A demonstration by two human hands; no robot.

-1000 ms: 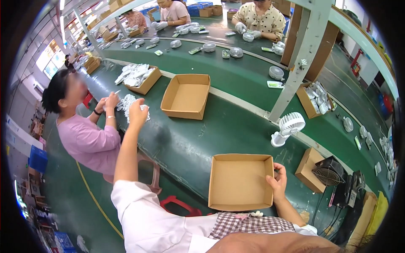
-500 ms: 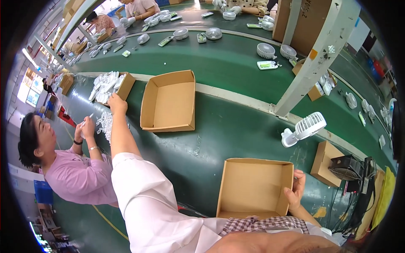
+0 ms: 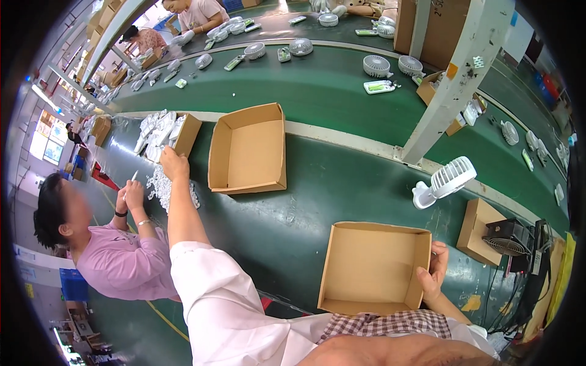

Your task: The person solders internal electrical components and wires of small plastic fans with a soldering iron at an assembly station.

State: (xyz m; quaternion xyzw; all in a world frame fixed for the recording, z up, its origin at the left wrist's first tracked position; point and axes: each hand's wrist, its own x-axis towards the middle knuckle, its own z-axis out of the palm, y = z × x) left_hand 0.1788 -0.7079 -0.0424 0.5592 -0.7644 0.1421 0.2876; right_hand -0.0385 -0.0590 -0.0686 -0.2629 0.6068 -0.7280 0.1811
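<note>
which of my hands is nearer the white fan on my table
Right. Your right hand, gripping the open cardboard box by its right side, is below the white fan in view; your left hand is far to the fan's left, by the heaped carton.

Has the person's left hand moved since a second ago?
Yes. Against the carton of white parts, the left hand has moved forward: it was short of the carton and is now at its near edge.

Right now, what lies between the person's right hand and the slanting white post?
In the head view, a white fan stands between the right hand and the white post, on the green tabletop.
</note>
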